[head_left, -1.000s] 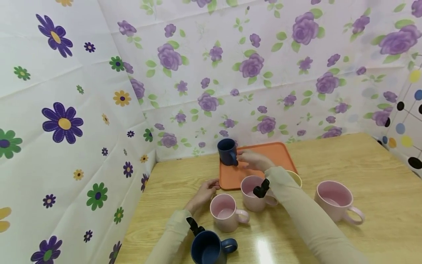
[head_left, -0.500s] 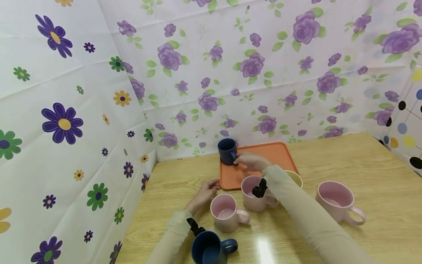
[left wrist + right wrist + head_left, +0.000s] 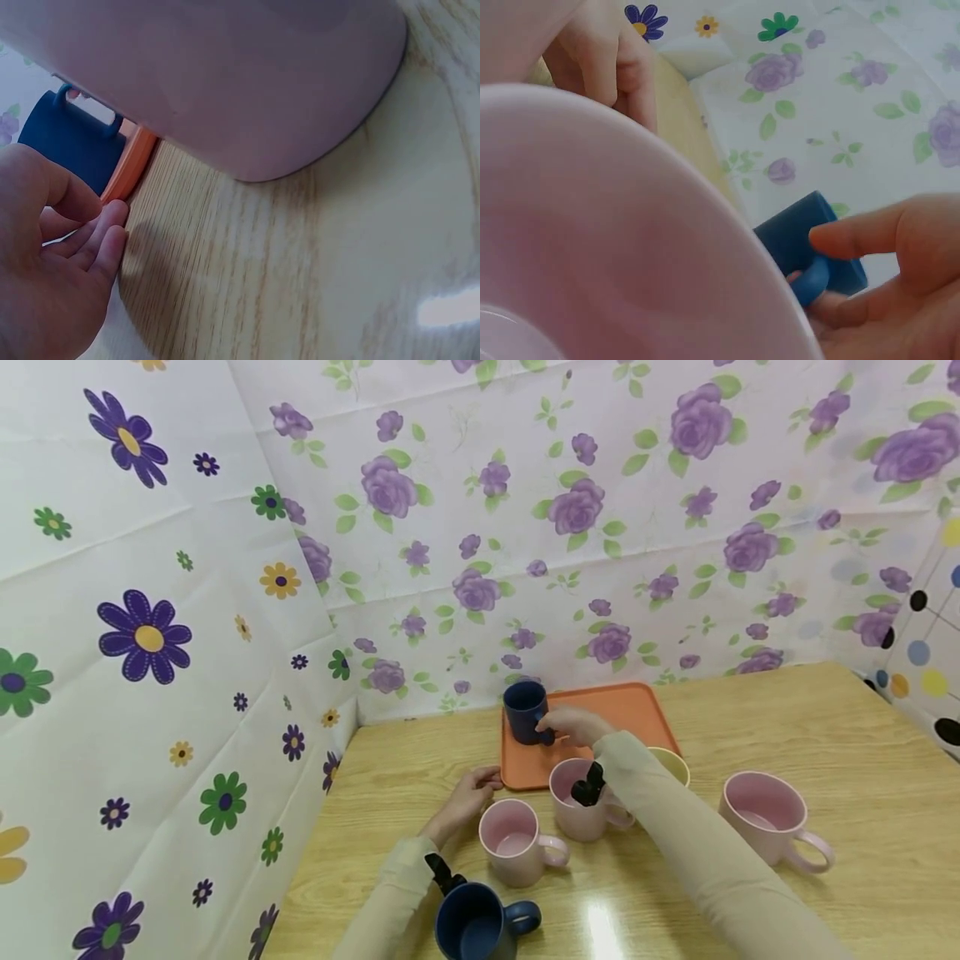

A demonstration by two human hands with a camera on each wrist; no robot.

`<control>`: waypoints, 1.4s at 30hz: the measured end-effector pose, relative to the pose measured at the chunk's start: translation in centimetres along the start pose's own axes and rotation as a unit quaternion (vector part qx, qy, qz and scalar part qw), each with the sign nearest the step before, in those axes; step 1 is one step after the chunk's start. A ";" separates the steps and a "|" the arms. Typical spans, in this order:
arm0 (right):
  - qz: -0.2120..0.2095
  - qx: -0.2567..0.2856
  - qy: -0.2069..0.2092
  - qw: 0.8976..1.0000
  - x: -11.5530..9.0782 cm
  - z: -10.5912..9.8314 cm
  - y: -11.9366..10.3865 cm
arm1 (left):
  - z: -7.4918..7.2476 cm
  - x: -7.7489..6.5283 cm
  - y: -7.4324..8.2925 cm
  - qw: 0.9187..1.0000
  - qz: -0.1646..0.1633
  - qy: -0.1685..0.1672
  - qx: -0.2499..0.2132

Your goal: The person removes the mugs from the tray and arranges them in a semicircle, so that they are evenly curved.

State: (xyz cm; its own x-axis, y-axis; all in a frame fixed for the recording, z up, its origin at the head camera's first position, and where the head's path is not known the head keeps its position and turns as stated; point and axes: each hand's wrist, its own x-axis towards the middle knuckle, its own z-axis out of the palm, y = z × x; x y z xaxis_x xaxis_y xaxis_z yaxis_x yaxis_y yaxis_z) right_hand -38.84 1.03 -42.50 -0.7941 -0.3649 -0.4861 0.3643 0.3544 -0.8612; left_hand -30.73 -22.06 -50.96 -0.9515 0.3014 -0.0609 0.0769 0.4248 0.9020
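In the head view a dark blue mug (image 3: 523, 714) stands at the left back of the orange tray (image 3: 615, 706). My right hand (image 3: 576, 727) pinches its handle from the right; the right wrist view has the thumb on top of the handle (image 3: 810, 281) and fingers beneath it. My left hand (image 3: 467, 800) rests on the table with relaxed fingers at the tray's near left corner, seemingly touching it. Just right of that hand is a pink mug (image 3: 513, 843), which fills much of the left wrist view. Another pink mug (image 3: 573, 802) sits below my right forearm.
A second blue mug (image 3: 476, 927) is at the front, beside my left sleeve. A third pink mug (image 3: 765, 814) stands to the right. My right sleeve partly hides a yellow cup (image 3: 670, 764). Flowered sheets (image 3: 450, 527) hang behind and to the left of the wooden table (image 3: 405, 743).
The blue mug on the tray has shifted slightly right and toward me with my right hand at its handle. My left hand and the other mugs stay put.
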 end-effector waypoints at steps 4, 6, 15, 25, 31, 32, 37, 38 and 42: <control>0.001 -0.037 0.027 0.999 -0.1 -0.2 -0.1 | -0.1 -0.3 0.1 1.000 0.001 0.000 -0.009; -0.008 -0.045 0.037 0.998 0.6 -0.4 0.5 | -0.3 -0.4 0.3 1.000 0.017 -0.002 -0.012; -0.072 -0.011 0.046 0.996 18.4 -6.6 9.7 | 0.1 -0.3 1.0 1.000 0.003 0.005 0.007; -0.091 0.031 0.038 0.995 10.9 -6.4 6.6 | 0.0 -0.4 1.3 1.000 -0.006 -0.002 0.017; -0.140 0.079 0.043 0.986 2.2 -5.5 2.3 | 0.2 -0.1 1.1 1.000 0.018 -0.006 0.023; -0.154 0.071 0.036 0.985 0.3 -5.3 1.7 | 0.2 -0.2 1.3 1.000 0.020 -0.010 0.022; -0.164 0.016 0.038 0.986 -7.3 -4.8 -0.9 | -0.1 -1.3 3.6 0.999 0.017 -0.030 0.017; -0.167 0.010 0.041 0.985 -8.2 -4.8 -1.0 | -0.1 -1.5 4.1 0.999 0.016 -0.032 0.018; -0.183 -0.009 0.062 0.981 -10.5 -5.1 -1.0 | -0.1 -2.2 5.1 0.999 0.010 -0.032 0.014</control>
State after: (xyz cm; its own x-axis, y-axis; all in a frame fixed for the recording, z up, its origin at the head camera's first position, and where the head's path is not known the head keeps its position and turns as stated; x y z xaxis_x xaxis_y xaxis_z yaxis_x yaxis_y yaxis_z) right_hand -33.33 8.86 -35.74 -0.9236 -0.3637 -0.1212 0.0352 0.2343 -0.9715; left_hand -28.30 -20.66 -46.15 -0.9287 0.3640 -0.0709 0.1052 0.4418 0.8909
